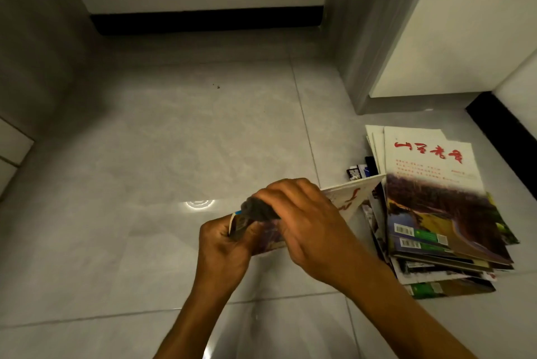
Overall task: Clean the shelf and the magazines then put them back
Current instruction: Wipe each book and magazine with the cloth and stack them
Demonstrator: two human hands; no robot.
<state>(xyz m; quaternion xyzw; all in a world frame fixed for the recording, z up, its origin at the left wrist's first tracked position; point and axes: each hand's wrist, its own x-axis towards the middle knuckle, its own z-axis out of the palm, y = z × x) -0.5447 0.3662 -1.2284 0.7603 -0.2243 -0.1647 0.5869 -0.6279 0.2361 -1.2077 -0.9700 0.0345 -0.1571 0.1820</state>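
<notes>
My left hand grips the near end of a magazine held tilted above the floor. My right hand holds a dark grey cloth against the magazine's cover. The hands hide most of the cover; its white far corner with red lettering sticks out to the right. A messy stack of magazines lies on the floor at the right, its top one white with red characters and a landscape photo. No shelf is in view.
Pale glossy floor tiles fill the middle and left. A white wall with a black skirting board stands at the back. A grey door frame and a white panel rise at the right. Small dark items lie behind the stack.
</notes>
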